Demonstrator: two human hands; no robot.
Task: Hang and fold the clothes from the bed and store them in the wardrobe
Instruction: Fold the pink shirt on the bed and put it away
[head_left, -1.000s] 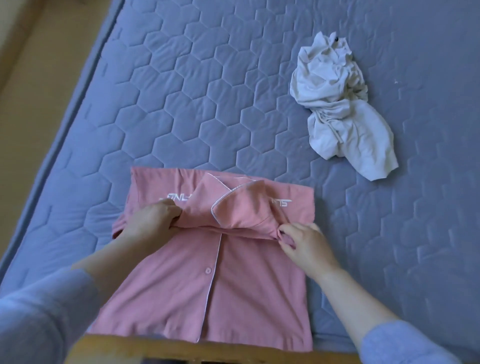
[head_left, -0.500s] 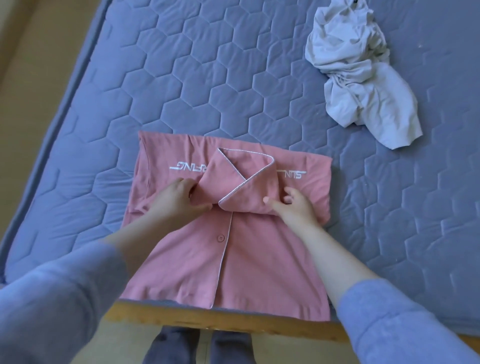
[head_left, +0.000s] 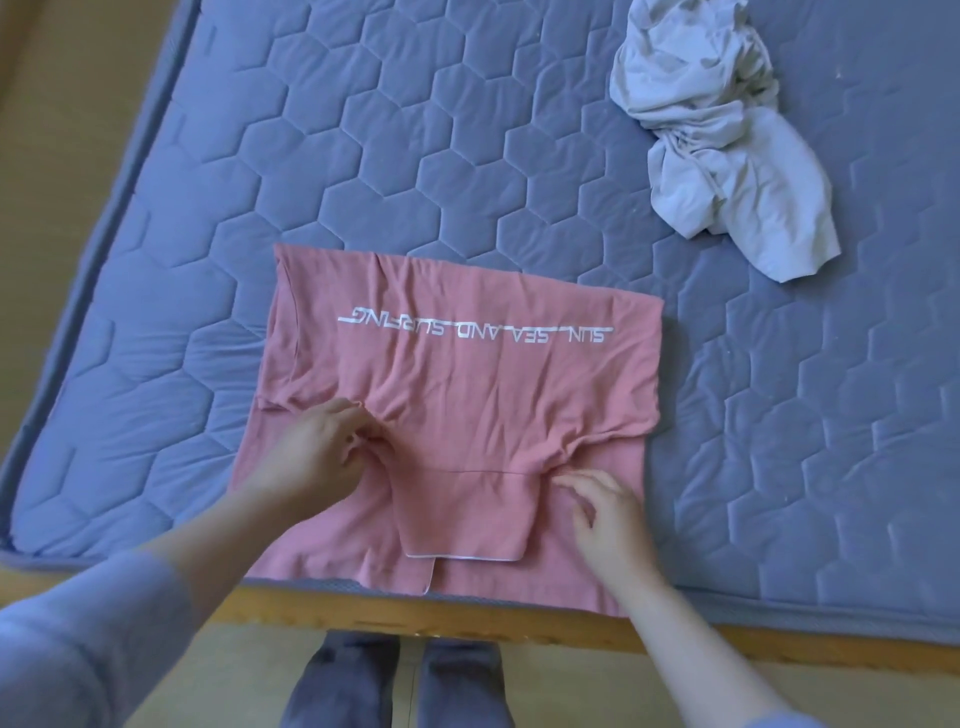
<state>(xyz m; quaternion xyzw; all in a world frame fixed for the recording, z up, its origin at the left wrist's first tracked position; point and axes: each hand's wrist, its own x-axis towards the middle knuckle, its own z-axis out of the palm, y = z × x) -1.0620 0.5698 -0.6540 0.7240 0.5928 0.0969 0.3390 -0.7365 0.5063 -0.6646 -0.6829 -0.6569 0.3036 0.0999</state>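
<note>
A pink shirt (head_left: 467, 374) lies on a blue quilted bed (head_left: 363, 156), at its near edge, its top half folded down towards the person so that white lettering (head_left: 475, 330) on the back faces up. The collar (head_left: 462, 519) points to the wooden frame (head_left: 727, 639). The left hand (head_left: 317, 452) pinches a bunched fold on the shirt's left side. The right hand (head_left: 608, 514) is loosely spread, its fingertips at the fold on the right, gripping nothing. A crumpled white garment (head_left: 727, 156) lies well apart, further up the bed on the right.
</note>
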